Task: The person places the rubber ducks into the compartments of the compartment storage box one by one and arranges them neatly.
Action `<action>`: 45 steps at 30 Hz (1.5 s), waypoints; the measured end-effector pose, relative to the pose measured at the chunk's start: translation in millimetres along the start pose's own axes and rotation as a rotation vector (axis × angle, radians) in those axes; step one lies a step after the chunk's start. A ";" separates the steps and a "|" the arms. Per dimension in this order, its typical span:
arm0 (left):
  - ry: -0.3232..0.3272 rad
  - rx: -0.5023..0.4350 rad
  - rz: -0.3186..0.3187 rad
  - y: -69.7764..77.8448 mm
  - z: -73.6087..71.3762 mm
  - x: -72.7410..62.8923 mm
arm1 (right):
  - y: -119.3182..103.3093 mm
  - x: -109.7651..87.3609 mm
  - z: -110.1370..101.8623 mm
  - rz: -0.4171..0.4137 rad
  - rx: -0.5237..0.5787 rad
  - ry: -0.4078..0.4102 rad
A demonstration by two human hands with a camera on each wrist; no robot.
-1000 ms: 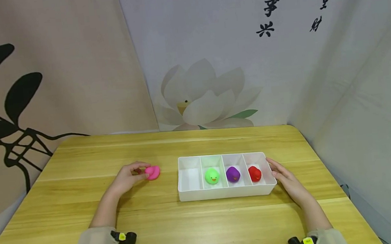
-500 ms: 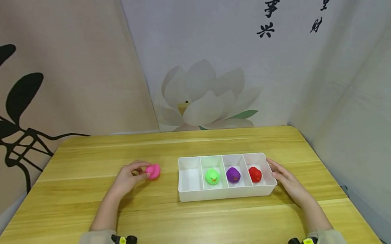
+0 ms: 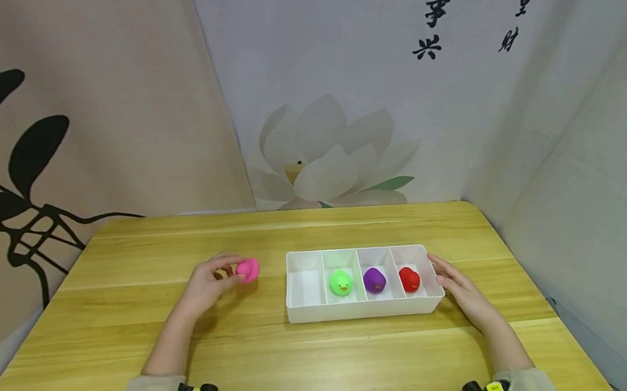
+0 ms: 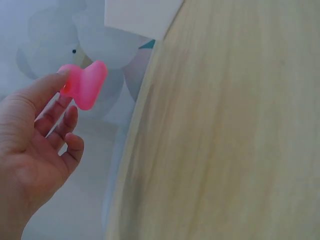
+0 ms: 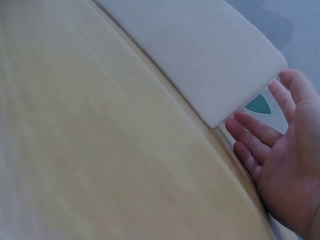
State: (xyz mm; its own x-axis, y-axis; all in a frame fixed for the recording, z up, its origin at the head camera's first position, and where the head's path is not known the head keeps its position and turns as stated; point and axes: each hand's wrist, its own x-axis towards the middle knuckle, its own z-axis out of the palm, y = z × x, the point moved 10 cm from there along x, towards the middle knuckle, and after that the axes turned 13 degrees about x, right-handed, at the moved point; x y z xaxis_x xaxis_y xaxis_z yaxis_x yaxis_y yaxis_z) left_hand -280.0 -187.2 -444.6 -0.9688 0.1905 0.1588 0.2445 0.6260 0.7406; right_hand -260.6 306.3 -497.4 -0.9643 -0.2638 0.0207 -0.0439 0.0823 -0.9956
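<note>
A pink rubber duck (image 3: 248, 270) is pinched between the thumb and fingers of my left hand (image 3: 211, 281), just above the table to the left of the white tray (image 3: 358, 309). In the left wrist view the duck (image 4: 86, 86) shows at the fingertips, with the other fingers loosely bent. The tray has several compartments in a row. A green duck (image 3: 341, 282) sits in the second from the left, a purple one (image 3: 374, 281) in the third and a red one (image 3: 409, 279) in the rightmost. My right hand (image 3: 464, 288) rests its fingers against the tray's right end.
The wooden table (image 3: 330, 370) carries the tray right of centre. Behind it hangs a pale cloth backdrop (image 3: 322, 50) with a flower print and dark characters. Black wrist cameras are strapped at both sleeves.
My left hand has lifted the pink duck slightly off the table and moved a little to the right. The right hand and the tray hold their place.
</note>
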 end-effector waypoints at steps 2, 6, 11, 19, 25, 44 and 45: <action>0.007 0.006 0.009 6.2 -1.5 -0.6 | 0.0 0.2 -0.4 -0.003 0.005 -0.003; 0.018 0.008 0.027 20.2 -4.1 -1.5 | -0.6 0.3 -0.4 -0.015 0.008 -0.015; 0.041 -0.001 0.034 37.4 -7.8 -1.8 | -1.2 0.4 -0.1 -0.014 0.010 -0.015; 0.083 0.005 0.022 59.8 -9.1 -2.4 | -1.2 0.4 -0.2 -0.009 0.008 -0.014; 0.112 -0.031 0.020 73.8 -3.3 -3.6 | -0.2 0.3 -1.2 -0.015 0.013 -0.012; 0.150 -0.084 -0.019 94.2 23.9 -3.1 | -1.5 0.3 0.7 -0.012 0.025 -0.004; 0.145 -0.091 -0.023 94.4 26.1 -3.2 | -1.5 0.0 0.7 -0.013 0.026 -0.004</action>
State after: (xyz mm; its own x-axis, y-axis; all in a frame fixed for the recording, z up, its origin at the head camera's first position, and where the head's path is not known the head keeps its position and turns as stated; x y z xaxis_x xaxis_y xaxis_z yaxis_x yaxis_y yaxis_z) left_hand -252.8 -109.0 -392.2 -0.9716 0.0612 0.2285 0.2233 0.5564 0.8004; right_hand -260.4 305.5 -496.0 -0.9626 -0.2688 0.0330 -0.0492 0.0538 -0.9973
